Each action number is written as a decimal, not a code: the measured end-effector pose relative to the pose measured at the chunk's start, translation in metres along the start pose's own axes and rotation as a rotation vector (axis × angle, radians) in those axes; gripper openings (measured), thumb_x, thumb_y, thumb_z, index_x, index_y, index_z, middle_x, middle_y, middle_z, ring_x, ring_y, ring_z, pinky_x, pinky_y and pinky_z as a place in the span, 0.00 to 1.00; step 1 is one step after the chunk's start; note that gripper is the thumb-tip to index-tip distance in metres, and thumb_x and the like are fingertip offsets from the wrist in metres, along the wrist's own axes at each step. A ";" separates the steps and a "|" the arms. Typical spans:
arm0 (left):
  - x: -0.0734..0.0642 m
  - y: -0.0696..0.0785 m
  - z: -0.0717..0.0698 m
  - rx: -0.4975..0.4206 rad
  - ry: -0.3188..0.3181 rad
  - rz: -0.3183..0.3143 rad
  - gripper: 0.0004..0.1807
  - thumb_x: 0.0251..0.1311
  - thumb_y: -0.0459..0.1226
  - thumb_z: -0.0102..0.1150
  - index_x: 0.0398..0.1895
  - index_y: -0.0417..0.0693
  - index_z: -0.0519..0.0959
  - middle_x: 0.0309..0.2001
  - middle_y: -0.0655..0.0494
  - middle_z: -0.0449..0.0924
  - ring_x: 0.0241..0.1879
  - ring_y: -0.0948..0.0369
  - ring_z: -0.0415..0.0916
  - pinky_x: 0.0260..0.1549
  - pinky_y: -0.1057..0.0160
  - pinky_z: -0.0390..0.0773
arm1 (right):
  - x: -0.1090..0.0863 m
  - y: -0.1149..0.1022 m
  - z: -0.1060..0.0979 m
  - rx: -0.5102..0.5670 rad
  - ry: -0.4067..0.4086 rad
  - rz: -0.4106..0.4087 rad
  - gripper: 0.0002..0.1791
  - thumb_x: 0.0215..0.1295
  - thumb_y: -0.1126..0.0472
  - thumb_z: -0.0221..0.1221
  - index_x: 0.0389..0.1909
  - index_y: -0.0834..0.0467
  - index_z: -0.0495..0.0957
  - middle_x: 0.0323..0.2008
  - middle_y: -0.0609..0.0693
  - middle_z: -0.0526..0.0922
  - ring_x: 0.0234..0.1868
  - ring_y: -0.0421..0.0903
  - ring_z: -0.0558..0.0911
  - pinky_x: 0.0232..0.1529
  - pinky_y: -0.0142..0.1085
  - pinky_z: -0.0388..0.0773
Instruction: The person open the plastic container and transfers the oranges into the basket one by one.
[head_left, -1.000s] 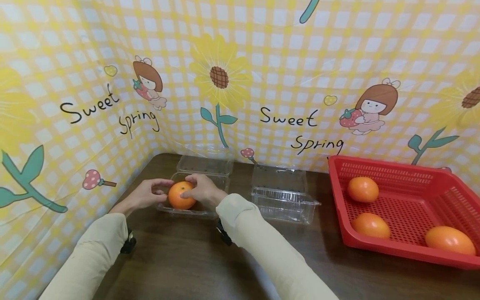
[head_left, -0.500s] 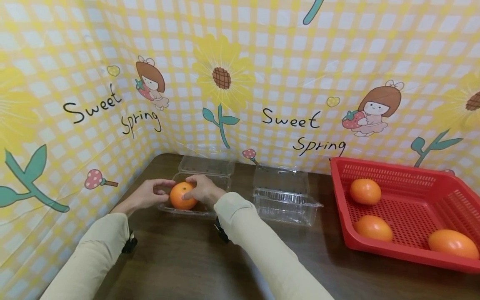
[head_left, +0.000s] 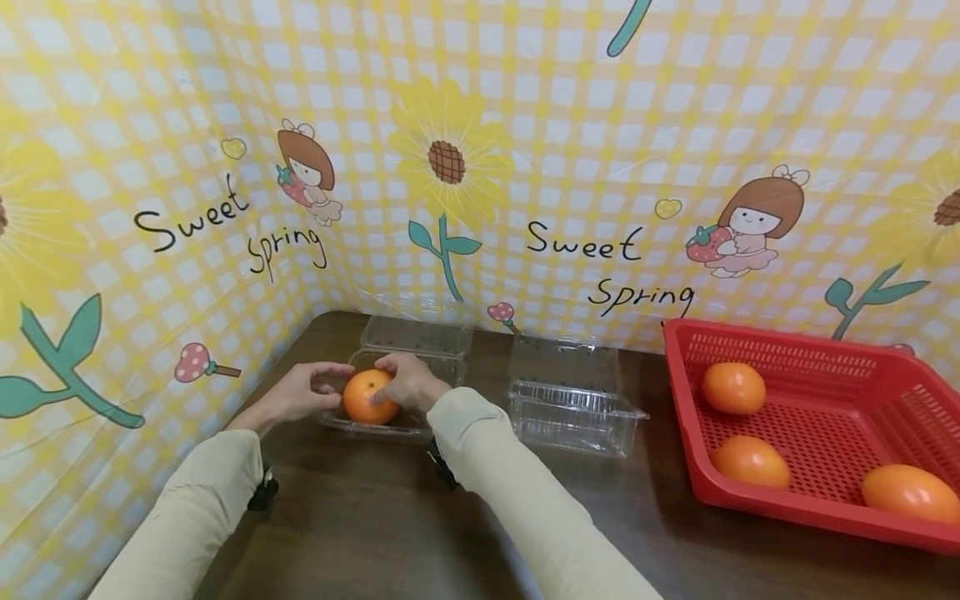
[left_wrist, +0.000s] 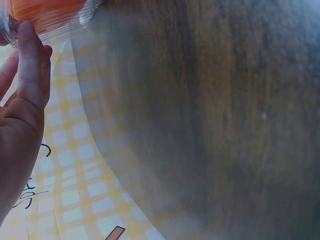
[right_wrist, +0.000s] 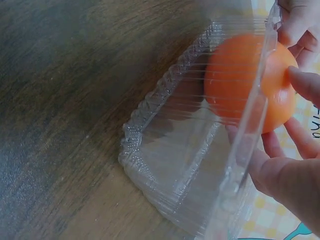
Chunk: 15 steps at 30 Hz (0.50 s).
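Observation:
In the head view, an orange (head_left: 363,400) sits inside the near part of a clear plastic clamshell box (head_left: 397,431), its stem spot facing up. My right hand (head_left: 408,382) grips the fruit from the right, thumb on its near side and fingers over the top. At the box's left end is my left hand (head_left: 298,392), its fingers curved around the rim close beside the orange. The left wrist view shows a digit of the left hand (left_wrist: 31,70) against the plastic wall. Through the ribbed wall in the right wrist view, the orange (right_wrist: 235,80) appears low in the box.
To the right stands a second clear clamshell box (head_left: 573,421) with its lid raised. Beyond it, a red plastic basket (head_left: 795,508) holds three oranges, one of them the back orange (head_left: 733,388). A checked cloth (head_left: 517,133) walls the brown table (head_left: 360,517) behind and left.
The head view has shifted slightly, so everything appears a little lower and farther right. Both hands keep nearly the same places at the orange and the box.

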<state>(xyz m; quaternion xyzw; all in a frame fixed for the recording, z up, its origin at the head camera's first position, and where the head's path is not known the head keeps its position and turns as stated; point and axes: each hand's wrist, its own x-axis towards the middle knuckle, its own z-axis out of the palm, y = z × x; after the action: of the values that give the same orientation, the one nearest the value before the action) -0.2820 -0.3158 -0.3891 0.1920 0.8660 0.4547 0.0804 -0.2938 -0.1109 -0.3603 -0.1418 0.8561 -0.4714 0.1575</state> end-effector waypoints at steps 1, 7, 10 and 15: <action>0.000 0.000 0.000 0.003 0.000 -0.002 0.26 0.48 0.23 0.53 0.54 0.25 0.64 0.53 0.30 0.65 0.30 0.62 0.76 0.22 0.65 0.74 | 0.000 0.001 0.000 0.002 0.000 -0.006 0.30 0.40 0.70 0.68 0.50 0.61 0.74 0.47 0.53 0.76 0.46 0.45 0.73 0.45 0.29 0.69; 0.003 -0.001 0.001 0.019 0.005 -0.008 0.26 0.48 0.23 0.52 0.55 0.26 0.64 0.53 0.30 0.65 0.31 0.60 0.76 0.23 0.65 0.74 | -0.002 0.002 -0.003 0.038 -0.029 0.006 0.31 0.39 0.71 0.68 0.51 0.58 0.74 0.47 0.56 0.75 0.41 0.45 0.74 0.33 0.30 0.74; 0.003 0.001 0.002 0.016 0.010 -0.002 0.26 0.48 0.23 0.53 0.55 0.26 0.64 0.53 0.30 0.66 0.31 0.58 0.76 0.22 0.66 0.74 | -0.002 0.002 -0.004 0.051 -0.046 0.032 0.32 0.39 0.71 0.68 0.52 0.56 0.74 0.47 0.57 0.75 0.38 0.45 0.75 0.28 0.32 0.76; 0.000 0.003 0.001 0.005 0.010 0.008 0.27 0.48 0.24 0.54 0.55 0.25 0.64 0.53 0.30 0.65 0.33 0.53 0.76 0.21 0.65 0.74 | -0.001 0.002 -0.004 0.044 -0.074 0.048 0.36 0.40 0.69 0.68 0.56 0.53 0.71 0.50 0.57 0.73 0.42 0.46 0.75 0.28 0.36 0.77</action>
<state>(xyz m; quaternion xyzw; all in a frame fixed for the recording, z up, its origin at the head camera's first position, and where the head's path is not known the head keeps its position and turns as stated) -0.2814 -0.3132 -0.3877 0.1936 0.8668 0.4536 0.0739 -0.2943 -0.1062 -0.3602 -0.1349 0.8423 -0.4807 0.2033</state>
